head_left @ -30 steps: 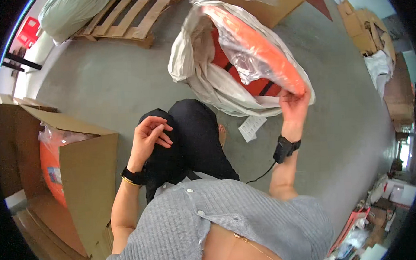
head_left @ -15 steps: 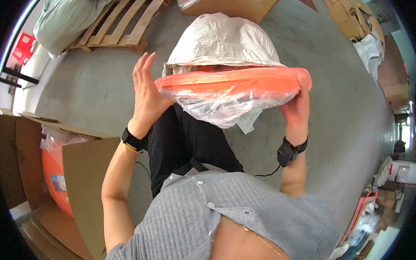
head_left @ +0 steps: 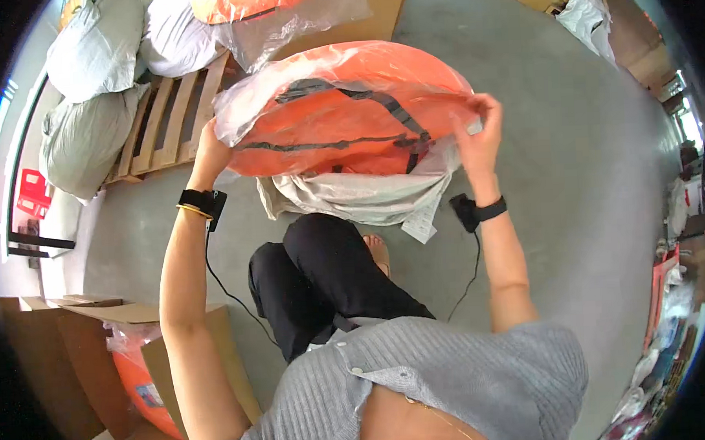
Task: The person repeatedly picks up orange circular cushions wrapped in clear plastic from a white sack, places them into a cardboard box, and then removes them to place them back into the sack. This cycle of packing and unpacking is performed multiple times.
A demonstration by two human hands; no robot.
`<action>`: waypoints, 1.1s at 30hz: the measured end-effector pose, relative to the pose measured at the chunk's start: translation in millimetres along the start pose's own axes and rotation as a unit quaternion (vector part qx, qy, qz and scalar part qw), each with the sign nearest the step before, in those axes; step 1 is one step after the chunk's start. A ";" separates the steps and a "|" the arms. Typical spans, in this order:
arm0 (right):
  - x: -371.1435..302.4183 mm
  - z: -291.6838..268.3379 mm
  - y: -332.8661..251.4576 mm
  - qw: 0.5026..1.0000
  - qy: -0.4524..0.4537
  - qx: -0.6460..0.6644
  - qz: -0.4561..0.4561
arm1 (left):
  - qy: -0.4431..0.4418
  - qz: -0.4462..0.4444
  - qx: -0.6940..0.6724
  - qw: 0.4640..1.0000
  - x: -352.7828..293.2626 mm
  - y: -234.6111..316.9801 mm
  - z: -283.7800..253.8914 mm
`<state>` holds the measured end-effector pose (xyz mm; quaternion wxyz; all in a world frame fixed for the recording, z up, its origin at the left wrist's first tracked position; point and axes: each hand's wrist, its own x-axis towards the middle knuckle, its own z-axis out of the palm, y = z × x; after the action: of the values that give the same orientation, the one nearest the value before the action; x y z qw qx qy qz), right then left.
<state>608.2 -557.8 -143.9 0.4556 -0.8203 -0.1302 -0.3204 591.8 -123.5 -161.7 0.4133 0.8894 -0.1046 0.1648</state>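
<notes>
In front of me I hold a flat, round orange bag with black straps, wrapped in clear plastic film. The strapped face is turned toward me, tilted. My left hand is closed on its left edge, the fingertips partly hidden behind the film. My right hand grips the right edge, fingers curled over the plastic. A whitish sack sits just below and behind the orange bag, which covers its upper part. One white tag hangs at the sack's lower right.
Stuffed sacks are piled at the far left by a wooden pallet. Another orange bag in plastic lies on a cardboard box. An open carton at lower left holds a plastic-wrapped orange thing.
The orange bag has tilted from edge-on so that its strapped face shows. My left hand, fingers spread before, has closed on its left edge. The view has shifted, showing more sacks at left.
</notes>
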 end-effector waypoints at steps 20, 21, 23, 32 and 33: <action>94.0 29.5 55.5 0.977 -0.186 -0.040 0.096 | -0.040 -0.419 0.244 0.874 -31.9 -69.9 56.3; 89.5 27.8 43.9 0.976 -0.170 -0.084 0.103 | -0.042 -0.281 0.203 0.937 -29.2 -35.4 60.9; 78.7 31.3 32.7 0.972 -0.160 -0.116 0.129 | -0.036 0.008 0.108 0.993 -30.6 21.3 65.6; -39.2 1.2 -113.8 0.813 -0.530 0.174 -0.168 | 0.130 -0.247 -0.520 0.807 -94.3 185.3 59.1; -40.6 3.8 -104.0 0.761 -0.589 0.241 -0.126 | 0.191 -0.267 -0.491 0.807 -113.3 177.7 59.0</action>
<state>526.2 -494.1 -102.5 0.4271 -0.6870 -0.5478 0.2133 442.1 -276.4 -115.7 0.8341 0.5112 0.1514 0.1414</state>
